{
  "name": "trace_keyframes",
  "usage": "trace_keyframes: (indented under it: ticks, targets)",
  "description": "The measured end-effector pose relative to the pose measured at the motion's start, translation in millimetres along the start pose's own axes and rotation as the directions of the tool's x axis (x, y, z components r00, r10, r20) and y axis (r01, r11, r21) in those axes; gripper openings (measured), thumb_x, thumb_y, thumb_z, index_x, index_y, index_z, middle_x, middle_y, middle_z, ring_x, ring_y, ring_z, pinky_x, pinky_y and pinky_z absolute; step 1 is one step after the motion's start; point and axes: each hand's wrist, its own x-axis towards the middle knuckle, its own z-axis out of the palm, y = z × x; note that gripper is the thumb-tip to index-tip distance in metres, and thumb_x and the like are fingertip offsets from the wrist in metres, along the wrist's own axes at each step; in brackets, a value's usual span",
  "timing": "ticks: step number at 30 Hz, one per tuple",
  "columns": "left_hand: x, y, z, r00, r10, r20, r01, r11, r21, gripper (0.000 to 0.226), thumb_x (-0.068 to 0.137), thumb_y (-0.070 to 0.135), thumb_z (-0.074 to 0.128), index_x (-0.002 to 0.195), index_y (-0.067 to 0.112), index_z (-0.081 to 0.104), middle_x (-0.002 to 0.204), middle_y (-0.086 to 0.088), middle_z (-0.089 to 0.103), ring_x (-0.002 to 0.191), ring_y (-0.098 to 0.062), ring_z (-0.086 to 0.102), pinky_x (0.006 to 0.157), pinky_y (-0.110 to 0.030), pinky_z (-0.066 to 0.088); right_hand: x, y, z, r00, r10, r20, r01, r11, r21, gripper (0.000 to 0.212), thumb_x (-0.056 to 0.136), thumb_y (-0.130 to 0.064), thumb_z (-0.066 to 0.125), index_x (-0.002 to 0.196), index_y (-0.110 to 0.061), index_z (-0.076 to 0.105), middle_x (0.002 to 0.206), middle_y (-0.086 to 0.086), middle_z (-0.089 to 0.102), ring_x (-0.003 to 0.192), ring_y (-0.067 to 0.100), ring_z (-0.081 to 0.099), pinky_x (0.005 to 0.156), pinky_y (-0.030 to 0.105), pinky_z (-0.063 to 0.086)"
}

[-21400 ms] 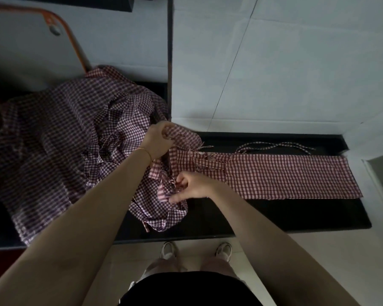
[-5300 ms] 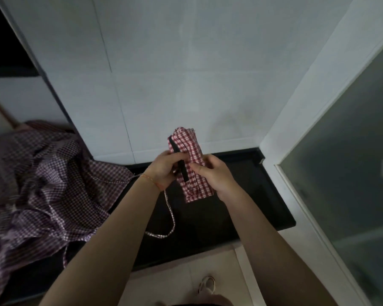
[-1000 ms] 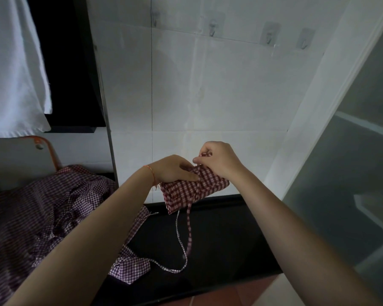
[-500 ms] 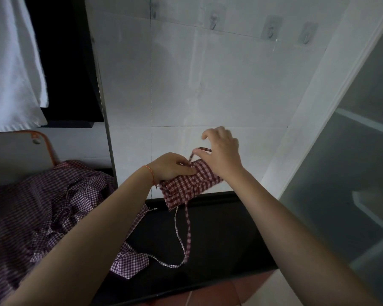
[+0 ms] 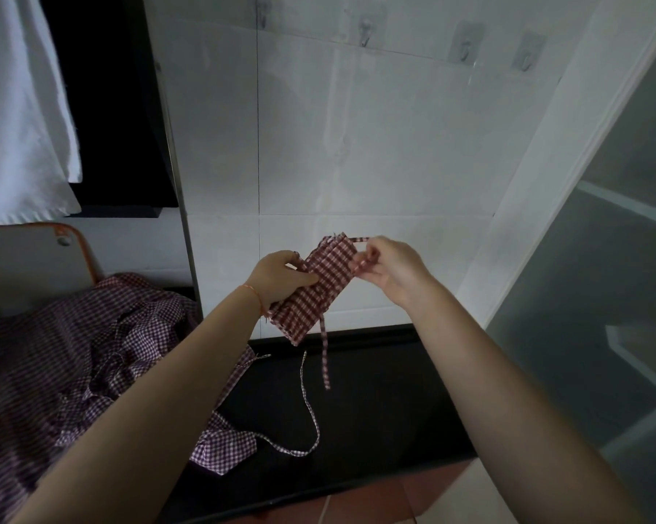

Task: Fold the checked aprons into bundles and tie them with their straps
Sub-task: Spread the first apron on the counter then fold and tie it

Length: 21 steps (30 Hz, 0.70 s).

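A folded red-and-white checked apron bundle (image 5: pixel 320 289) is held in the air above the black counter (image 5: pixel 379 402), tilted with its upper end to the right. My left hand (image 5: pixel 281 277) grips its lower left side, thumb across the cloth. My right hand (image 5: pixel 388 270) pinches a thin checked strap at the bundle's upper right end. Two strap ends (image 5: pixel 324 357) hang down from the bundle; the longer one loops onto the counter.
A heap of loose checked aprons (image 5: pixel 73 361) covers the counter's left part. A white towel (image 5: pixel 20 107) hangs at upper left. White tiled wall with adhesive hooks (image 5: pixel 466 47) stands behind; a frosted glass panel (image 5: pixel 602 259) borders the right.
The bundle has tilted so its right end points up. My right hand moved from on top of the bundle out to its right end, pulling the strap sideways.
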Motion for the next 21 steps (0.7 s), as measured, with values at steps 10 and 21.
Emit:
trace_keyframes:
  ticks: [10,21]
  targets:
    - [-1,-10,4,0.985,0.162,0.059,-0.172,0.922,0.348,0.023,0.082,0.023,0.077,0.096,0.022,0.059,0.104,-0.004,0.067,0.096,-0.022,0.062,0.085,-0.030,0.050,1,-24,-27,0.982,0.083,0.171,-0.067,0.993,-0.098,0.019,0.102,-0.020,0.050,0.103,-0.007,0.064,0.043,-0.005,0.028,0.034,0.008,0.020,0.038,0.021,0.019]
    - [-3,-9,4,0.953,0.283,0.104,-0.282,0.714,0.640,0.019,0.088,0.025,0.069,0.106,0.023,0.062,0.102,0.003,0.066,0.093,-0.022,0.061,0.080,-0.032,0.048,19,-19,-55,0.971,-0.200,-0.130,0.087,0.805,-0.587,0.021,0.091,-0.029,0.068,0.084,-0.011,0.075,0.053,-0.004,0.033,0.046,0.012,0.023,0.045,0.022,0.021]
